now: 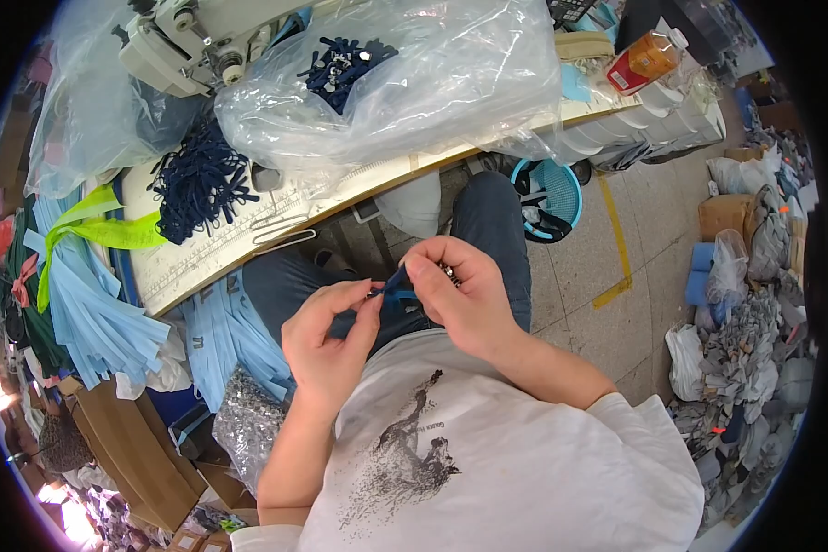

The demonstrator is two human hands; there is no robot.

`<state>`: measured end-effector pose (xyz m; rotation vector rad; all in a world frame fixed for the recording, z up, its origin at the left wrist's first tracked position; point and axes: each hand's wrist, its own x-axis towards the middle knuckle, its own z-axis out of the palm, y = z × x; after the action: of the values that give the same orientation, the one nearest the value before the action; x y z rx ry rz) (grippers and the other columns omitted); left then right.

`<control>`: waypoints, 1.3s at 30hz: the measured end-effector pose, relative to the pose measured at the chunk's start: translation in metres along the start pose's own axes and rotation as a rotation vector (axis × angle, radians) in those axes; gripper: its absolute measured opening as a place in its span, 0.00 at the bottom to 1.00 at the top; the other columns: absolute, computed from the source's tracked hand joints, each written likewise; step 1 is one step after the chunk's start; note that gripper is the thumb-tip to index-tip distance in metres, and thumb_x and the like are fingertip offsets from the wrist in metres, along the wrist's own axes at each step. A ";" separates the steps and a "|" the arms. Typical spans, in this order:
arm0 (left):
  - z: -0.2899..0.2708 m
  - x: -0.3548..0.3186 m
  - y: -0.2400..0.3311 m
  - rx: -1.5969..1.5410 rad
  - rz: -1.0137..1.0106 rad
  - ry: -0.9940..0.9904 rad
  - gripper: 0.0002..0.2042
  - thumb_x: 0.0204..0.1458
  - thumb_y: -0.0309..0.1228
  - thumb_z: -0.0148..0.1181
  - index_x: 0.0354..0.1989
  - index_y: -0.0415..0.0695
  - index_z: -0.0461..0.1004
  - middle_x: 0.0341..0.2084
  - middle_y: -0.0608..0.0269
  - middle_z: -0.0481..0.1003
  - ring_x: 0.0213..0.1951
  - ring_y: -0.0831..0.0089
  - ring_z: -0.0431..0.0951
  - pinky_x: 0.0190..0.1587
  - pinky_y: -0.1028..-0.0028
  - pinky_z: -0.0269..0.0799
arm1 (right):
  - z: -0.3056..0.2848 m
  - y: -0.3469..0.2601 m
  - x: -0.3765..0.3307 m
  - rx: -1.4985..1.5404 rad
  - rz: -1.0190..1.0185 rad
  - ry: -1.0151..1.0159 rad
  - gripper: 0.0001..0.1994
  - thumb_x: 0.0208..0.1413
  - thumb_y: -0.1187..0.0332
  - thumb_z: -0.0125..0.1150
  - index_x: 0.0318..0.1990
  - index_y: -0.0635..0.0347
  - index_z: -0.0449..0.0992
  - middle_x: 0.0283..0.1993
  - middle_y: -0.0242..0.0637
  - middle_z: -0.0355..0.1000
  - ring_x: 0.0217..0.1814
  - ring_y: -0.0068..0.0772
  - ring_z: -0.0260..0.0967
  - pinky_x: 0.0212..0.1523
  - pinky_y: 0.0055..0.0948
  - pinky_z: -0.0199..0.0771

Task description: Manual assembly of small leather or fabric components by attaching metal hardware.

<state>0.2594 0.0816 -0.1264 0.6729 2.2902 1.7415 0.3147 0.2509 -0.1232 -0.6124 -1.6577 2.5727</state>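
Note:
Above my lap, both hands pinch a short navy fabric strip (396, 280). My left hand (333, 339) holds its left end between thumb and fingertips. My right hand (465, 299) grips the other end between thumb and forefinger. Small shiny metal pieces (448, 272) show by the right hand's curled fingers; their exact kind is too small to tell. On the table's left part lies a heap of navy fabric loops (202, 179). More navy loops with metal bits (340, 72) rest on a clear plastic bag (460, 83).
A sewing machine (179, 46) stands at the table's (221, 271) far left. Lime-green strips (110, 225) and light-blue strips (101, 304) hang off the left side. A bottle (647, 61) stands far right, a blue basket (561, 189) below. Grey scraps (745, 359) pile at right.

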 end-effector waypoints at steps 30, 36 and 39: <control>-0.089 0.142 0.051 -0.066 0.139 0.419 0.12 0.57 0.32 0.60 0.47 0.40 0.77 0.18 0.69 0.73 0.19 0.89 0.62 0.21 0.86 0.53 | -0.011 0.005 0.000 0.459 0.443 -0.139 0.10 0.65 0.67 0.46 0.46 0.62 0.70 0.31 0.33 0.66 0.23 0.17 0.56 0.16 0.16 0.51; -0.111 0.087 -0.051 0.485 -0.005 0.247 0.10 0.53 0.30 0.63 0.40 0.38 0.77 0.26 0.66 0.73 0.23 0.80 0.67 0.27 0.79 0.65 | -0.012 0.011 0.006 0.379 0.417 -0.249 0.12 0.65 0.68 0.47 0.49 0.64 0.72 0.31 0.32 0.67 0.23 0.16 0.57 0.16 0.16 0.52; -0.110 0.083 -0.058 0.706 -0.035 0.217 0.10 0.51 0.29 0.65 0.39 0.38 0.77 0.26 0.63 0.72 0.24 0.75 0.69 0.29 0.76 0.67 | -0.008 0.012 0.008 0.404 0.462 -0.241 0.12 0.65 0.68 0.47 0.50 0.64 0.73 0.31 0.31 0.68 0.22 0.15 0.57 0.15 0.15 0.49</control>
<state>0.1275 0.0128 -0.1390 0.5507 3.0633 0.9936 0.3121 0.2544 -0.1392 -0.7473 -1.0702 3.2974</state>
